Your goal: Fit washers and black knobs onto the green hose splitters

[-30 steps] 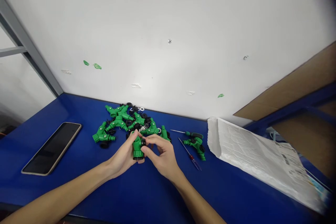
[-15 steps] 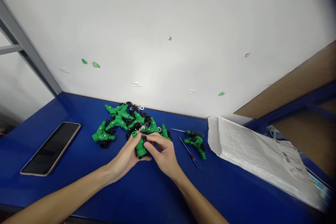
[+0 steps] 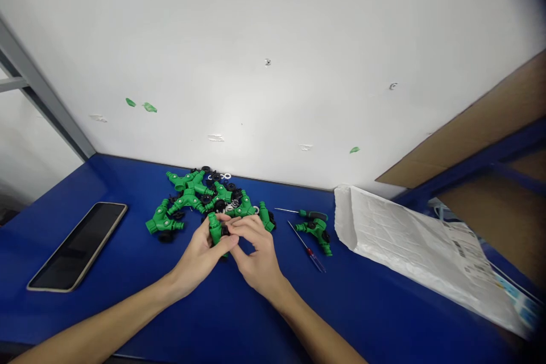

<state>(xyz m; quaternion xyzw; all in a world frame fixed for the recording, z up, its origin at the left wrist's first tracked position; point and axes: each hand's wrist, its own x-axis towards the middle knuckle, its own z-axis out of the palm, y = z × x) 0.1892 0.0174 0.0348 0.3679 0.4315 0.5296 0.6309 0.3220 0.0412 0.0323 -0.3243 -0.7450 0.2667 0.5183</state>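
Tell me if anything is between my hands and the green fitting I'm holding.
Nothing visible. The left hand and the right hand both grip the green fitting directly, just in front of the pile of green fittings on the blue table.

We hold a green fitting (image 3: 214,229) between our left hand (image 3: 201,254) and right hand (image 3: 253,253), just before a heap of green fittings (image 3: 200,198) on the blue table (image 3: 362,301), phone (image 3: 77,245) lying left, white bag (image 3: 409,250) right
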